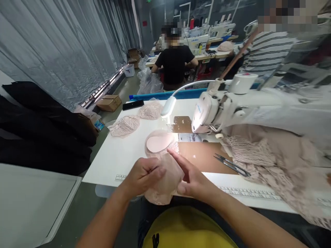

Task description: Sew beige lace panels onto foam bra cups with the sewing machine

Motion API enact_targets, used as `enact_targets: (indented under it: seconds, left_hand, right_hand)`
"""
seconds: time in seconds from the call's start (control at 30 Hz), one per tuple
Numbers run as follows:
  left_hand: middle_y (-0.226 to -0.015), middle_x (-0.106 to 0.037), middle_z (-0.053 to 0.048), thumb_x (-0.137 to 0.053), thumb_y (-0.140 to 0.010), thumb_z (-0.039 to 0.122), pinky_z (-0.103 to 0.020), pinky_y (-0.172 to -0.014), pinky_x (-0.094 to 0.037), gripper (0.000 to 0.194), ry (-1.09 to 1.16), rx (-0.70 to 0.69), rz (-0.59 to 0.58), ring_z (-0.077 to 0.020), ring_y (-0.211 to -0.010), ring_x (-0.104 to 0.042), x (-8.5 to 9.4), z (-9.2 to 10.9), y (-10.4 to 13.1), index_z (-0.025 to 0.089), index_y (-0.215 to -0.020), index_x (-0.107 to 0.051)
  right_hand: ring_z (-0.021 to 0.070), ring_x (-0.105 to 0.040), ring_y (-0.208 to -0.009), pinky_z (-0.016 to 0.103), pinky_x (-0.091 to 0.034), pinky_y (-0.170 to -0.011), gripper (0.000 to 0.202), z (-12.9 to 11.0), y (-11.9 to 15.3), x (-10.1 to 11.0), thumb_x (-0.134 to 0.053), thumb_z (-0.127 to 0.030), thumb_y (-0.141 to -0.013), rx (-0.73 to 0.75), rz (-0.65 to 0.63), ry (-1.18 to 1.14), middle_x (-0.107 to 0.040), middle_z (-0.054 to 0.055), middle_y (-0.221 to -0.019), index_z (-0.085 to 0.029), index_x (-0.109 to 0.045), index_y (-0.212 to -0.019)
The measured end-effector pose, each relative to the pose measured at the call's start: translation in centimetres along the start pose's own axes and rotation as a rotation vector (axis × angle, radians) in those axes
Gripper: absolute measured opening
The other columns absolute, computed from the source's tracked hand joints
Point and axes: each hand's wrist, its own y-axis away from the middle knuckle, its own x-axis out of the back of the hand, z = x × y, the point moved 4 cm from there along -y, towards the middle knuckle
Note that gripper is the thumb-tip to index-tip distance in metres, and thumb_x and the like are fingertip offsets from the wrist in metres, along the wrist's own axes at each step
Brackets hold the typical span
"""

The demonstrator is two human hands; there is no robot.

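The left hand [146, 175] pinched a sheer beige fabric piece [165, 179] at six o'clock, near the table edge, and the right hand [192, 177] cupped its other side, fingers partly open, perhaps lightly gripping. The sewing machine [207, 110] stood at one o'clock.

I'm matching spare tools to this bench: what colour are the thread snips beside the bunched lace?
Dark grey or black thread snips; the head view shows them best.

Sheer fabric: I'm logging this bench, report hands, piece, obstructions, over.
Left hand pinching sheer fabric; right hand holding its other side. Fabric at table's near edge. Pale pad just beyond; snips right, clear of hands.
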Motion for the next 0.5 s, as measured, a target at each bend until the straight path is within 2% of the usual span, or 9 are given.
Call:
enact_targets:
  seconds: [0.07,0.1,0.17,0.23,0.27,0.3,0.37,0.43,0.5]
  left_hand:
    - [-0.057,-0.035,0.003,-0.052,-0.087,0.042,-0.021,-0.049,-0.027,0.039,0.005,-0.025,0.036,-0.0087,-0.054,-0.031,-1.7,0.0,-1.6,0.017,-0.058,-0.043]
    - [-0.058,-0.034,0.004,-0.051,-0.088,0.04,-0.021,-0.049,-0.027,0.04,-0.008,-0.04,0.069,-0.0086,-0.055,-0.031,-2.4,-0.1,-2.2,0.017,-0.058,-0.04]
    - [-0.058,-0.032,0.004,-0.048,-0.09,0.038,-0.022,-0.05,-0.026,0.041,-0.044,-0.07,0.076,-0.0083,-0.055,-0.029,-3.5,-0.1,-2.9,0.017,-0.057,-0.035]
    - [-0.058,-0.031,0.005,-0.046,-0.092,0.037,-0.022,-0.05,-0.025,0.041,-0.063,-0.099,0.021,-0.0079,-0.054,-0.029,-4.5,0.0,-3.1,0.017,-0.058,-0.034]
    - [-0.058,-0.032,0.005,-0.045,-0.092,0.037,-0.022,-0.051,-0.026,0.04,-0.069,-0.11,-0.003,-0.0078,-0.054,-0.03,-4.9,0.1,-3.2,0.017,-0.058,-0.033]
    - [-0.058,-0.031,0.005,-0.045,-0.092,0.037,-0.022,-0.05,-0.026,0.041,-0.072,-0.119,-0.017,-0.0078,-0.054,-0.03,-5.3,0.1,-3.3,0.018,-0.059,-0.032]
    - [-0.057,-0.031,0.005,-0.044,-0.092,0.038,-0.022,-0.05,-0.026,0.041,-0.075,-0.116,-0.021,-0.0079,-0.054,-0.03,-5.7,0.1,-3.7,0.018,-0.058,-0.032]
    - [-0.057,-0.035,0.004,-0.041,-0.093,0.039,-0.022,-0.05,-0.029,0.04,-0.116,-0.116,-0.015,-0.0088,-0.054,-0.033,-6.0,-0.1,-4.5,0.018,-0.059,-0.037]
    - [-0.064,-0.047,0.001,-0.04,-0.093,0.036,-0.024,-0.058,-0.038,0.033,-0.264,-0.159,-0.004,-0.012,-0.061,-0.045,-5.9,-0.4,-5.5,0.017,-0.068,-0.049]
  right_hand:
    - [0.0281,-0.054,-0.114,0.042,-0.047,-0.093,0.08,1.0,-0.3,-0.4,-0.064,-0.054,-0.077,-0.084,0.024,-0.174,-0.05,0.015,-0.134,-0.019,-0.032,-0.142]
    - [0.0258,-0.058,-0.107,0.039,-0.048,-0.089,0.07,1.3,-0.2,-0.1,-0.061,-0.048,-0.081,-0.094,0.062,-0.182,-0.056,0.014,-0.125,-0.018,-0.035,-0.139]
    - [0.0209,-0.059,-0.093,0.034,-0.048,-0.082,0.051,1.5,0.3,1.2,-0.061,-0.033,-0.081,-0.054,0.205,-0.035,-0.062,0.007,-0.106,-0.019,-0.046,-0.127]
    - [0.0158,-0.054,-0.076,0.027,-0.045,-0.07,0.025,1.4,1.0,2.7,-0.058,-0.019,-0.074,0.007,0.371,0.207,-0.06,0.0,-0.082,-0.019,-0.059,-0.099]
    - [0.0138,-0.049,-0.068,0.025,-0.041,-0.064,0.012,1.3,1.3,3.3,-0.054,-0.015,-0.071,0.024,0.427,0.295,-0.055,-0.002,-0.072,-0.018,-0.059,-0.082]
    - [0.0125,-0.044,-0.062,0.024,-0.038,-0.058,0.007,1.3,1.5,3.7,-0.05,-0.013,-0.068,0.024,0.459,0.336,-0.049,-0.003,-0.065,-0.018,-0.055,-0.069]
    - [0.0112,-0.037,-0.056,0.023,-0.032,-0.052,0.01,1.4,1.7,3.9,-0.045,-0.014,-0.065,-0.003,0.478,0.264,-0.043,-0.003,-0.058,-0.018,-0.048,-0.057]
    - [0.0108,-0.036,-0.053,0.023,-0.03,-0.049,0.008,1.5,2.0,3.5,-0.046,-0.019,-0.065,-0.051,0.483,0.041,-0.044,-0.003,-0.056,-0.018,-0.051,-0.059]
    - [0.0113,-0.04,-0.053,0.023,-0.033,-0.049,0.01,1.6,2.7,3.1,-0.052,-0.026,-0.067,-0.099,0.454,-0.194,-0.048,-0.002,-0.057,-0.017,-0.057,-0.067]
